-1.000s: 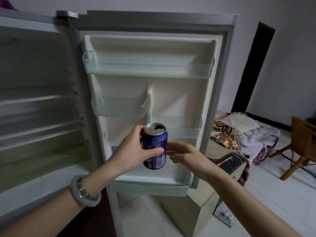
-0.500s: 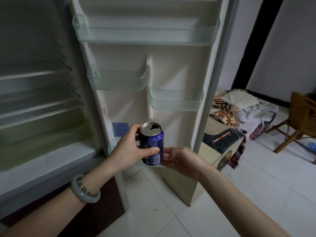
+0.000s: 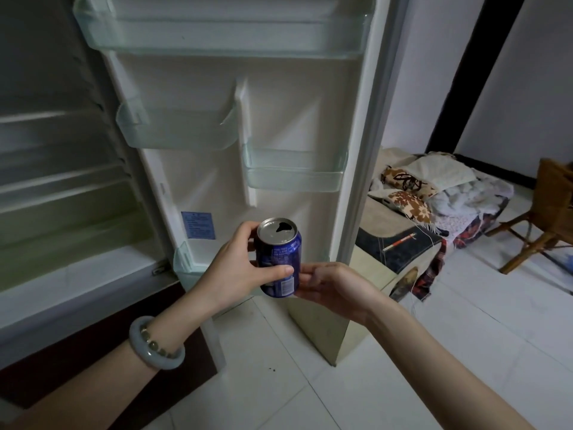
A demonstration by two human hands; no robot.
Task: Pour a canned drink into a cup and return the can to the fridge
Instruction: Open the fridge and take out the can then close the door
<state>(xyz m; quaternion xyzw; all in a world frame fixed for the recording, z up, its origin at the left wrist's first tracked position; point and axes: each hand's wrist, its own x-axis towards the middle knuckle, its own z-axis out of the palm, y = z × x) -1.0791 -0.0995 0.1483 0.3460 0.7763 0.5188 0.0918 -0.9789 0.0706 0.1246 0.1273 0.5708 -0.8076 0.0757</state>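
My left hand (image 3: 237, 268) grips a blue drink can (image 3: 279, 257) with an opened silver top, held upright in front of the fridge door (image 3: 279, 103). My right hand (image 3: 336, 285) touches the can's lower right side with its fingertips. The door stands wide open and shows several empty clear shelves; the lowest door shelf (image 3: 186, 259) is just left of and behind the can. The fridge's interior (image 3: 62, 181) with its shelves lies to the left. No cup is in view.
A low box draped with cloth (image 3: 400, 243) and a heap of cushions and blankets (image 3: 434, 193) stand right of the door. A wicker chair (image 3: 552, 212) is at the far right. White tiled floor (image 3: 403, 352) spreads below; a dark doorway (image 3: 477, 72) lies behind.
The view has tilted down and come closer to the door. The can and both hands sit lower against the door, level with its lowest shelf; my right fingers have closed in on the can.
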